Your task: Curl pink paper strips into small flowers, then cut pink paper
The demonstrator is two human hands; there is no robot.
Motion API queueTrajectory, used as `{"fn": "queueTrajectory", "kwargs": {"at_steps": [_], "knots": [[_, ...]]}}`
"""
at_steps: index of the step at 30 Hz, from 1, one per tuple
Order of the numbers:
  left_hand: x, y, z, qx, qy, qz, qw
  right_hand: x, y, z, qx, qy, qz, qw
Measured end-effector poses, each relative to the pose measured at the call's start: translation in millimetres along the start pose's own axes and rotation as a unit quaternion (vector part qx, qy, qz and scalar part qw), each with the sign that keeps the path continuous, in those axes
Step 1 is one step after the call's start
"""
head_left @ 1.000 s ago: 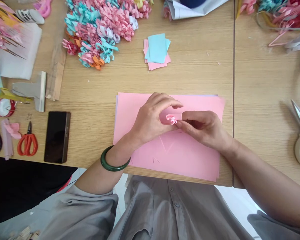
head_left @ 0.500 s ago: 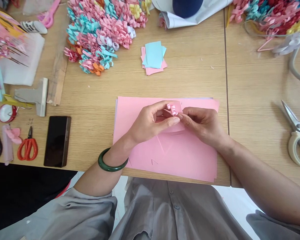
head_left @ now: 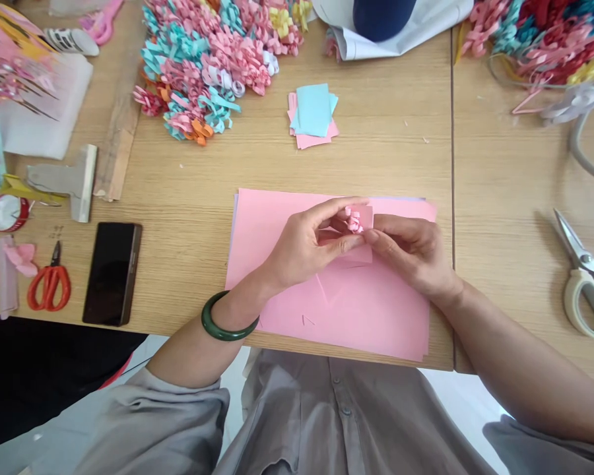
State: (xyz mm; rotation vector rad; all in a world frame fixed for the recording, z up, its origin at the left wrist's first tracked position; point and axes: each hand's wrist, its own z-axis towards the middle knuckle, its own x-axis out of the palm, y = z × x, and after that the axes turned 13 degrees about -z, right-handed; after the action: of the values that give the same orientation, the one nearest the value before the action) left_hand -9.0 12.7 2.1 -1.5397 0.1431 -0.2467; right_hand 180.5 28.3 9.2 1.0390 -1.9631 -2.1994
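The left hand [head_left: 301, 244] bends into a partly open curve around a curled pink paper piece [head_left: 354, 221], its thumb lying just under the curls; whether that thumb pinches anything I cannot tell. The right hand [head_left: 413, 254] has thumb and forefinger closed on the right edge of a small pink square [head_left: 364, 253], which shows behind the curls. Both hands work above large pink sheets [head_left: 376, 323] on the bench [head_left: 228, 158]. Taking the curled piece as the dial's centre, small blue and pink cards [head_left: 313, 111] lie at eleven o'clock and a heap of paper curls [head_left: 218, 59] between ten and eleven. A dark phone [head_left: 109, 274] and red-handled scissors [head_left: 49, 287] sit just below nine, a metal clip [head_left: 72, 181] just above it. Faint marks on the bench above those scissors are too small to read. Pale-handled scissors [head_left: 587, 284] lie between three and four, and at twelve a dark blue object [head_left: 382, 18] stands on a white sheet [head_left: 416, 34].
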Motion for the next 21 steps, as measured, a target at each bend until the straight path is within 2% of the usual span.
{"fn": "queueTrajectory", "kwargs": {"at_steps": [4, 9, 11, 16, 19, 21], "knots": [[-0.4, 0, 1, 0.002, -0.029, -0.013, 0.999, 1, 2, 4, 0.03, -0.04, 0.006, 0.999], [-12.8, -7, 5, -0.024, -0.041, -0.003, 0.999, -3, -7, 10, 0.055, -0.108, -0.019, 0.992], [-18.0, -7, 7, -0.045, -0.036, 0.008, 0.998, -5, -10, 11, 0.057, -0.117, -0.018, 0.991], [-23.2, 1, 10, -0.049, -0.069, 0.001, 0.996, -9, -13, 13, 0.057, -0.128, -0.037, 0.989], [-21.5, 3, 9, -0.045, -0.064, 0.01, 0.997, -13, -14, 12, 0.067, -0.136, -0.085, 0.985], [-19.0, 4, 8, -0.03, -0.066, 0.03, 0.997, -15, -14, 11, 0.047, -0.167, -0.166, 0.971]]}}
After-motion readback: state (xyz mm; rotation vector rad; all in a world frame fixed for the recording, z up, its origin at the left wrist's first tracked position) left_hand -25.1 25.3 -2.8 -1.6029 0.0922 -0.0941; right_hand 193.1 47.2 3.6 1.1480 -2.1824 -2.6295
